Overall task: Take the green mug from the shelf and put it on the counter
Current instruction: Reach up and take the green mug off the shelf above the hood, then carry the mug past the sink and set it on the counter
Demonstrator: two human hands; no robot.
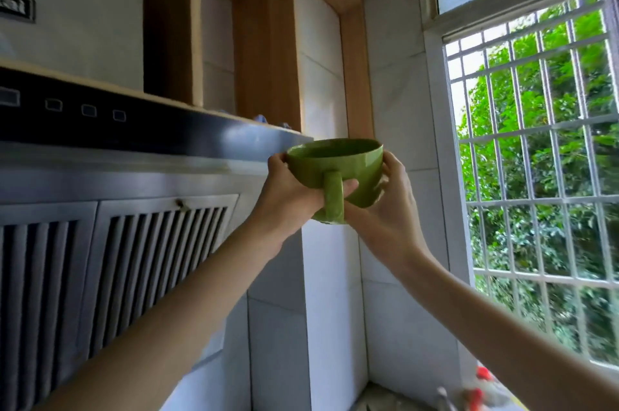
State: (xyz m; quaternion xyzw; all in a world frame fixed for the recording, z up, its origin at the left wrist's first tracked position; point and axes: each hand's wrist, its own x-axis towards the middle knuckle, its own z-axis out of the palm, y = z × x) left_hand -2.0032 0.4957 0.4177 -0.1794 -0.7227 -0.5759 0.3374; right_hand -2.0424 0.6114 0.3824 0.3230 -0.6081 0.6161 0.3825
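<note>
— Two hands are cupping it, aren't they?
— Yes. We are holding the green mug [338,166], glossy, wide and bowl-shaped, up in the air beside the steel range hood [117,196].
— Grip?
— Our left hand [294,196] is wrapping its left side, with the thumb under the thick handle. Our right hand [388,206] is curling around the right wall.

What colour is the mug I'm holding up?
Green, a glossy olive shade all over the mug, handle included; seen in the head view.
</note>
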